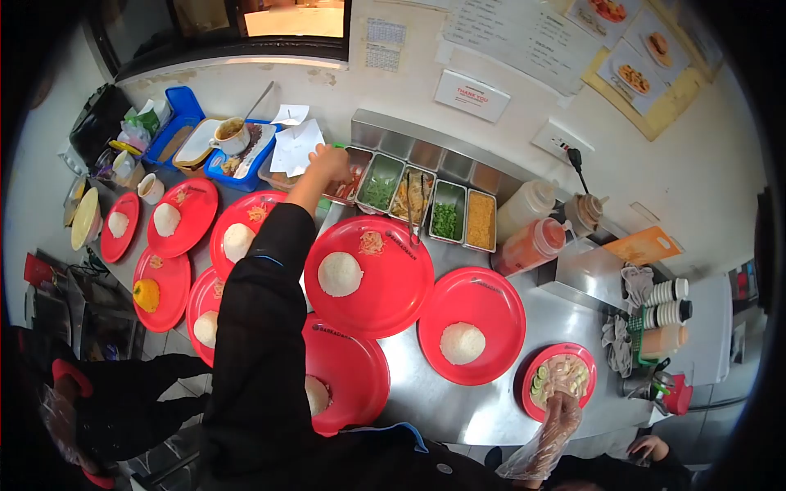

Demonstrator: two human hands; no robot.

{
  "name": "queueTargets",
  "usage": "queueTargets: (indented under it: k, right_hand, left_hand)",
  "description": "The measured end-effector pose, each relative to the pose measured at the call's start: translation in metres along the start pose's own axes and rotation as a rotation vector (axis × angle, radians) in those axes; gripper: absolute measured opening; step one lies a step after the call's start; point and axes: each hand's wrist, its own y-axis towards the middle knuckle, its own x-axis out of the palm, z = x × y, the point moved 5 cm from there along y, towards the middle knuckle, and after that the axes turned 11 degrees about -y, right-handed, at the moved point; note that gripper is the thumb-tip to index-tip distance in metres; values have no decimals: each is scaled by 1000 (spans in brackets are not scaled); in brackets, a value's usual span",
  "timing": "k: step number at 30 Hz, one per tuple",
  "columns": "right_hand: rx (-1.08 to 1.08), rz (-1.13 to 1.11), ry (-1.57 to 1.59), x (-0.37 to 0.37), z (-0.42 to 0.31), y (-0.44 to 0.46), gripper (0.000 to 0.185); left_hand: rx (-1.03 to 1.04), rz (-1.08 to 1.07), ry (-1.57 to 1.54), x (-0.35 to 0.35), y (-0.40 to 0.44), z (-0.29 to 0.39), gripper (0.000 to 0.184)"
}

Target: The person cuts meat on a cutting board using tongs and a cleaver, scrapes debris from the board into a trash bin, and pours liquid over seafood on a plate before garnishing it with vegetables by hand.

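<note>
My left hand [329, 164], bare, reaches to the back of the counter with curled fingers. It is at the right edge of white paper slips [296, 149], beside the metal tray of chopped red food [350, 185]. What its fingers hold, if anything, is hidden. My right hand [562, 412], in a clear plastic glove, is at a small red plate [534, 358] on the right. Its fingers are closed at pale shredded food [565, 375]; green slices [538, 383] lie alongside. Under my left arm, a large red plate [393, 303] carries a rice mound [340, 273] and a little shredded heap [371, 242].
More red plates [498, 299] with rice crowd the counter, some overlapping. Metal trays hold chopped greens [445, 221] and yellow crumbs [481, 221]; tongs [412, 221] rest in one. Squeeze bottles [528, 245] stand at right. A co-worker [123, 401] is at left; another person's hand [648, 448] shows lower right.
</note>
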Motion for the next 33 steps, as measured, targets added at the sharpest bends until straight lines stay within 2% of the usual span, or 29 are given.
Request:
queueTargets:
  k: [1, 2, 7, 9, 10, 11, 13, 14, 15, 17, 18, 21, 22, 24, 26, 27, 29, 31, 33]
  right_hand:
    - [4, 6, 2, -1, -1, -2, 20]
    - [-9, 10, -10, -2, -3, -5, 20]
    - [-64, 19, -153, -10, -21, -18, 20]
    - [-108, 26, -241, -13, -27, -23, 17]
    - [-102, 34, -239, -14, -25, -26, 17]
    - [-118, 33, -217, -15, -24, -28, 16]
    - [-130, 49, -185, -17, -25, -27, 15]
    - [-130, 25, -182, -16, -29, -25, 14]
    - [-128, -1, -180, -16, -32, -22, 13]
    - [-257, 11, -162, -13, -38, -14, 11]
    - [-353, 27, -189, -12, -47, -10, 11]
    - [-435, 8, -93, -9, -74, 4, 24]
    - [-517, -19, -127, -6, -65, 15, 37]
    - [-534, 99, -38, -21, -97, 25, 44]
    - [-498, 94, 66, -37, -98, 35, 53]
    - [-475, 98, 136, -42, -94, 40, 48]
    - [-416, 121, 189, -59, -63, 52, 43]
    - [-191, -203, 226, -49, -1, 68, 29]
    - [-138, -164, 141, -64, 40, 70, 24]
  left_hand:
    - [-75, -135, -67, -5, -2, -6, 53]
    - [-103, -137, -80, -6, 6, -14, 63]
    - [-105, -185, -11, 8, 21, -29, 64]
    - [-135, -119, -188, 14, 38, -41, 63]
    - [-108, -56, -177, 13, 36, -42, 52]
    - [-100, -53, -174, 11, 27, -41, 52]
    - [-35, 81, -388, -5, 14, -32, 43]
    - [42, 136, -383, -12, 8, -20, 32]
    - [54, 140, -378, -17, 1, -13, 32]
    - [239, -76, -1000, -38, -42, 27, 24]
    - [377, -115, -1110, -50, -69, 55, 16]
    - [535, -226, -1112, -73, -156, 142, 17]
    - [559, -260, -1102, -69, -176, 168, 17]
    - [739, -315, -1100, -54, -216, 226, 19]
    - [833, -466, -1059, -24, -253, 286, 21]
    - [898, -564, -1024, -5, -274, 315, 23]
    - [941, -619, -1005, 36, -308, 368, 21]
    - [1038, -865, -939, 84, -333, 414, 21]
    - [971, -927, -885, 136, -345, 446, 17]
